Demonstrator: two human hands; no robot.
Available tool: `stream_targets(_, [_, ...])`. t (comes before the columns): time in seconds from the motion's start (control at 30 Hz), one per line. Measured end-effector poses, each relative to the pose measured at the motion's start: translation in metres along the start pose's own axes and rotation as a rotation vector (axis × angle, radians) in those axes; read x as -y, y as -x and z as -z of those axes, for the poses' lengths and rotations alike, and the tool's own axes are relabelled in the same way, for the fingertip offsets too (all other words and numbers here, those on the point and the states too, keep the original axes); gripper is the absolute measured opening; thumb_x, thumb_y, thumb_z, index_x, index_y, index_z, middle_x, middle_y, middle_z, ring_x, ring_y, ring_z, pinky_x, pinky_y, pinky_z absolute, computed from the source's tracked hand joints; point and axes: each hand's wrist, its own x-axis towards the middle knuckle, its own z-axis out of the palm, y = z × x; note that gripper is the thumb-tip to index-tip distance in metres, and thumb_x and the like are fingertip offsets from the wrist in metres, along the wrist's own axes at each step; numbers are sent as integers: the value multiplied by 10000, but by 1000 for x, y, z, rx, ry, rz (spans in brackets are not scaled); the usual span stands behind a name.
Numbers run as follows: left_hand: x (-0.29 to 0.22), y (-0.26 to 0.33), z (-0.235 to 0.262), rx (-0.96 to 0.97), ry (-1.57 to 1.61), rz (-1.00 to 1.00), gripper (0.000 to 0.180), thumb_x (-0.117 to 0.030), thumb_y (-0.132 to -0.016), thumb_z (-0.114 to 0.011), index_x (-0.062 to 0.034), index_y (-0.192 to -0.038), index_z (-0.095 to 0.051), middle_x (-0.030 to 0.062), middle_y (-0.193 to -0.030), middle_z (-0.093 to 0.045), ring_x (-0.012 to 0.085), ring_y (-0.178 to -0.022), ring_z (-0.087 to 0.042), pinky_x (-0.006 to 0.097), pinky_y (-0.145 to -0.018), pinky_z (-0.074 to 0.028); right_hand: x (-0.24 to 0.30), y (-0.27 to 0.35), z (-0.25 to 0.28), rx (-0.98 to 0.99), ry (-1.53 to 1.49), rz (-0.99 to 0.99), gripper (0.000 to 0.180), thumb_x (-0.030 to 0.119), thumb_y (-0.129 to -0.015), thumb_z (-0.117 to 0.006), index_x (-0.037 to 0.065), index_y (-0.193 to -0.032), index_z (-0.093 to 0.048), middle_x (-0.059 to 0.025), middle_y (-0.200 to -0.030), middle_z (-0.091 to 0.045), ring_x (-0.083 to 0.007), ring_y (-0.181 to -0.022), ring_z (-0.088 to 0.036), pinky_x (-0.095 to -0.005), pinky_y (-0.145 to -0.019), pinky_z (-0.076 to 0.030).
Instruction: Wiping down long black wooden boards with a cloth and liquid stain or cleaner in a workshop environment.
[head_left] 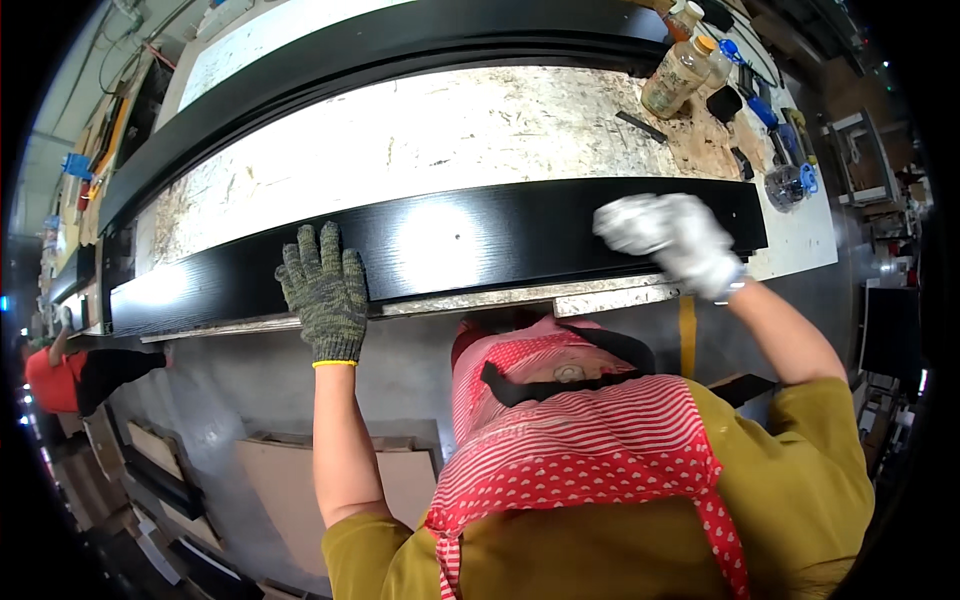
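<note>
A long glossy black board (pixel 520 235) lies across the near side of the worktable, with small holes in its face. My left hand (pixel 325 285), in a grey-green knit glove with a yellow cuff edge, rests flat on the board left of its middle, fingers spread. Toward the board's right end, my right hand (pixel 697 250) wears a white glove and presses a crumpled white cloth (pixel 632 224) against the surface. The fingers of that hand are partly hidden by the cloth.
Beyond a paint-stained white tabletop (pixel 430 130) lies another long black piece (pixel 350 60). Bottles (pixel 680 77), a dark strip (pixel 641 127) and a clear container (pixel 787 187) stand or lie at the right. A co-worker in red (pixel 52 380) is at the far left. Flat panels (pixel 320 490) sit below, on the floor.
</note>
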Motion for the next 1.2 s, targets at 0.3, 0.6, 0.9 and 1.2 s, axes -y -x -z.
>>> stream_targets(0.3, [9, 10, 7, -385, 876, 478, 398, -195, -977, -605, -33, -1339, -569, 138, -1330, -592, 280, -1239, -544, 384, -1089, -401, 61, 107, 248, -560, 194, 144, 526, 359, -933, -679, 15, -1321, -593, -55, -1212, -648, -133, -1096, -610, -279, -963, -477])
stream_targets(0.6, [39, 30, -9, -194, 2043, 1203, 374, -416, -970, -617, -147, -724, -536, 54, -632, -564, 222, -547, -597, 314, -477, -541, 50, 87, 284, -382, 184, 32, 365, 200, -949, -668, 4, -1256, -634, -62, -1113, -693, -130, -952, -677, -269, -815, -568])
stream_targets(0.9, [49, 24, 26, -134, 2261, 1347, 320, -428, -856, -765, -156, -994, -669, 32, -927, -691, 194, -833, -664, 383, -720, -595, 88, 138, 280, -436, 308, 50, 378, 146, -947, -659, 17, -1296, -595, -49, -1136, -656, -117, -1004, -635, -255, -874, -525])
stream_targets(1.2, [82, -4, 24, -344, 2328, 917, 260, -253, -876, -723, -118, -1097, -712, 64, -1129, -702, 228, -972, -658, 408, -850, -538, 167, 197, 210, -544, 306, 262, 385, 133, -951, -639, 4, -1306, -566, -33, -1142, -628, -102, -1015, -599, -240, -890, -488])
